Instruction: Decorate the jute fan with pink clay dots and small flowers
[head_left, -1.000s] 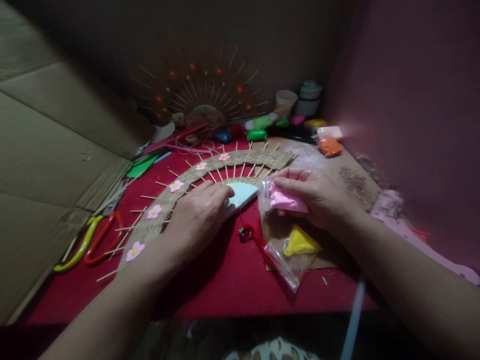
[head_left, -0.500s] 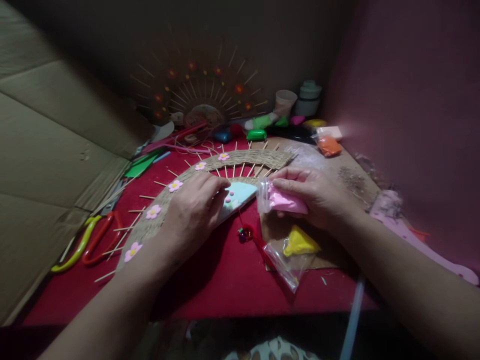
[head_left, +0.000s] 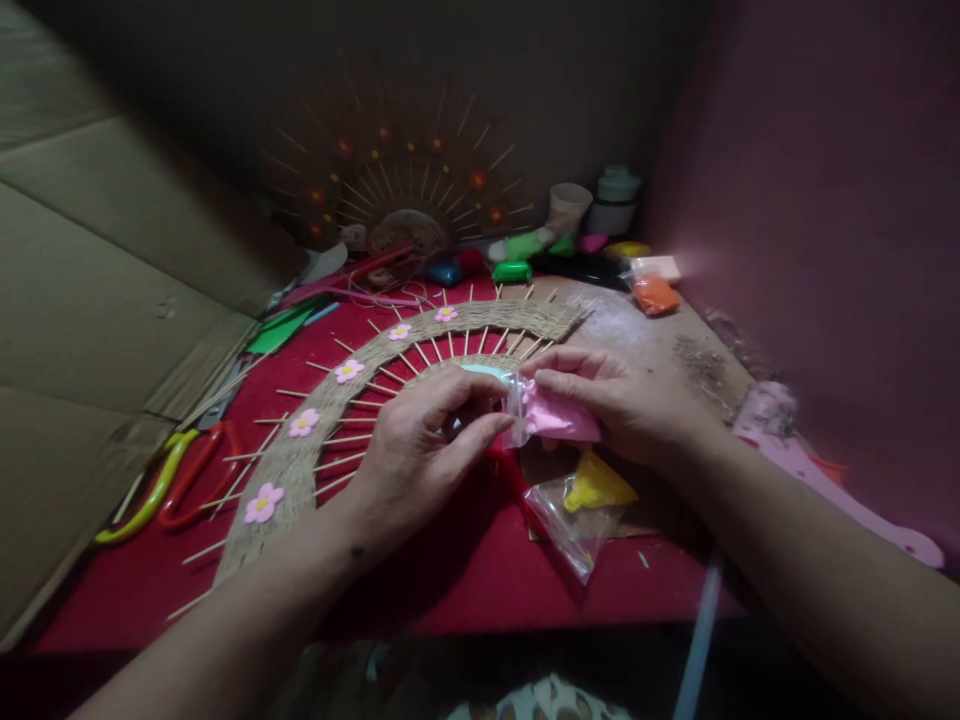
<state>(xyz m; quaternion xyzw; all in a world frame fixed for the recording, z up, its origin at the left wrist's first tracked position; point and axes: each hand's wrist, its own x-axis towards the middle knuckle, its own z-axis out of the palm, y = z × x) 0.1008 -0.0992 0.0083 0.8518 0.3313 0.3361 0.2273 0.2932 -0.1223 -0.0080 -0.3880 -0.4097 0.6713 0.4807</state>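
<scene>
So the twine arch [head_left: 420, 335] curves across the middle of the counter [head_left: 450, 580], scissors [head_left: 169, 480] off to its left by the cardboard [head_left: 97, 330]. Clay bags [head_left: 581, 495] sit right of it, and behind, I think, cups [head_left: 592, 205].

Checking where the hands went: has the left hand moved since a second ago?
Yes. The left hand shifted right, off the rope arc, to the pink bag.

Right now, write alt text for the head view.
Left hand and right hand hold a small clear plastic bag of pink clay above a red cloth table, beside a jute-wrapped arc with pink flowers.
</scene>
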